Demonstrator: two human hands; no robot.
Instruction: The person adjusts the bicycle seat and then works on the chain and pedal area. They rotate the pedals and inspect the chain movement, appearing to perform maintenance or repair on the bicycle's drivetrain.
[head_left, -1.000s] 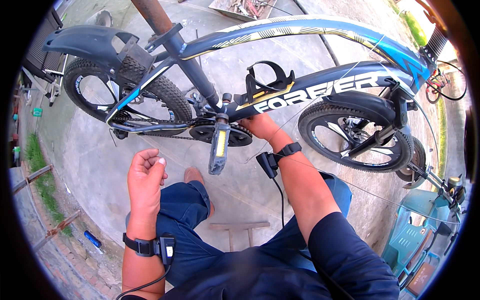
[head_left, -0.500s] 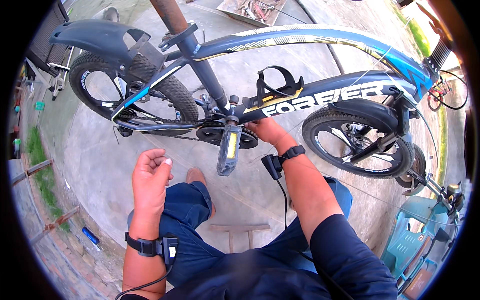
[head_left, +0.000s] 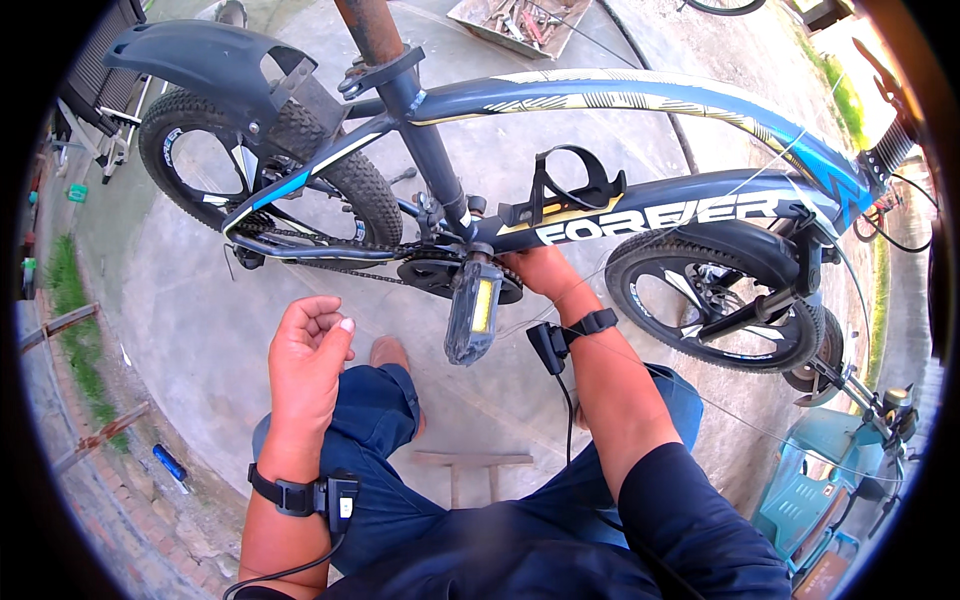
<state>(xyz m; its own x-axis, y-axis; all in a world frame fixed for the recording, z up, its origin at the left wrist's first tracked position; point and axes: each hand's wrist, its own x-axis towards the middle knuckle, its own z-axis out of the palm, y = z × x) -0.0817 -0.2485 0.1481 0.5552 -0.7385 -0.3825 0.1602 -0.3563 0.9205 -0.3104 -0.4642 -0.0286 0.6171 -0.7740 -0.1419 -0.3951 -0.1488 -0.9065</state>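
Note:
A dark blue bicycle (head_left: 640, 92) with blue, white and yellow markings stands across my front, its rear wheel (head_left: 345, 185) at left and front wheel (head_left: 715, 300) at right. My right hand (head_left: 545, 270) reaches under the lower frame tube beside the crank and chainring (head_left: 425, 272); the frame hides its fingertips. Just left of that hand a black pedal (head_left: 475, 315) with a yellow reflector hangs toward me. Apart from the bicycle, my left hand (head_left: 310, 345) is raised above my left knee. Its fingers are loosely curled in, and nothing shows in them.
A tray of tools (head_left: 520, 25) lies on the concrete beyond the bicycle. A black bottle cage (head_left: 575, 185) sits on the frame. Thin loose cables cross near my right forearm. A turquoise scooter (head_left: 815, 490) stands at right; a blue object (head_left: 170, 462) lies at left.
The frame and pedal appear slightly further right and nearer me, with my right hand still by the crank. My left hand stays curled in nearly the same place.

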